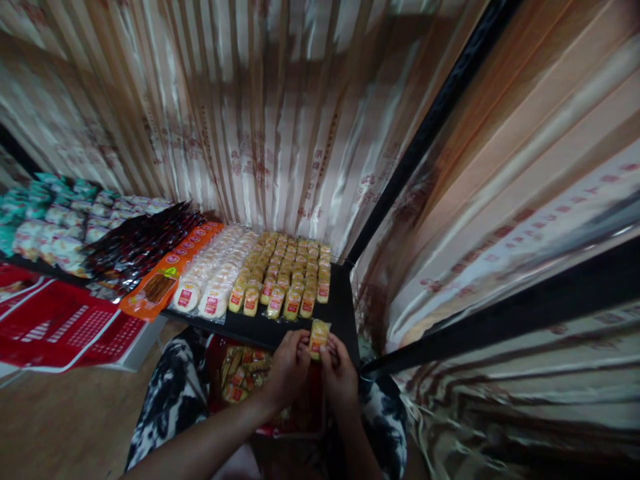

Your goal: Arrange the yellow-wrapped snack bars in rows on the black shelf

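Note:
Between my two hands is a small yellow wrapped snack packet (319, 337) with a red and orange label, held upright over the front edge of the black shelf (337, 293). My left hand (293, 363) pinches its left side, and my right hand (339, 367) grips its right lower edge. Just beyond stand rows of matching yellow snack packets (285, 273), labels facing me. Below my hands, a red basket (215, 350) sits between my knees with more loose yellow packets (243, 373) inside. My forearms hide part of it.
Left of the yellow rows are round white wrapped crackers (213, 273), an orange packet (173, 263), dark glossy packets (140, 240) and white and teal packets (65, 213). A red printed box (75, 327) stands at left. Dark frame bars (425, 147) and a pleated curtain (280, 120) surround the shelf.

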`<state>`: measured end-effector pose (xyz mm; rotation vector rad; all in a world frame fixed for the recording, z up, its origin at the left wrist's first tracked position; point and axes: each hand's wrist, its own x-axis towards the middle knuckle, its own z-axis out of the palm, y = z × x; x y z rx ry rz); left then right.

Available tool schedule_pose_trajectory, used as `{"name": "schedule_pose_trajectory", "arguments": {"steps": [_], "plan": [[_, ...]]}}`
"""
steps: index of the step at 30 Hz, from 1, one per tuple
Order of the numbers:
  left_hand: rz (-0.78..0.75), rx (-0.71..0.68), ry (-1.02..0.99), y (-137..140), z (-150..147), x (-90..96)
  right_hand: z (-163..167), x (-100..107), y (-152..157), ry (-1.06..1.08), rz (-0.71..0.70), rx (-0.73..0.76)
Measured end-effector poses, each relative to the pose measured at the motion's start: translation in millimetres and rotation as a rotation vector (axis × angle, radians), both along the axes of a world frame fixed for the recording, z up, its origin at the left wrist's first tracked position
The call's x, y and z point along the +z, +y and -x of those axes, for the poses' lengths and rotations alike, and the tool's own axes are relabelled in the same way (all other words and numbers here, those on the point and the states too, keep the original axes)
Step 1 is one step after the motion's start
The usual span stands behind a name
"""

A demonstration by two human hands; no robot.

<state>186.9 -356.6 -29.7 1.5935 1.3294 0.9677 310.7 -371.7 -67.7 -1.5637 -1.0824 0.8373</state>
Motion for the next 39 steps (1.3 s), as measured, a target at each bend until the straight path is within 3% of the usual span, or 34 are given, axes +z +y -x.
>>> {"name": "schedule_pose_trajectory", "arguments": {"steps": [6, 19, 28, 35, 39], "plan": [[-0.109, -0.075, 0.035, 14, -28, -9.3, -16, -3, 31, -0.038, -0.028, -0.150], [0.038, -0.109, 0.132, 46, -58, -2.2, -28, -8, 91, -0.069, -0.025, -0.206], [0.122, -0.041, 0.102, 55, -63, -5.8, -26, -13, 103, -0.304, -0.033, -0.207], [0.127, -0.040, 0.036, 56, -64, -16.1, -29, -24, 105, -0.193, -0.016, -0.100], [0.122, -0.042, 0.005, 58, -66, -22.0, -29, -21, 104, -0.212, -0.035, -0.125]]}}
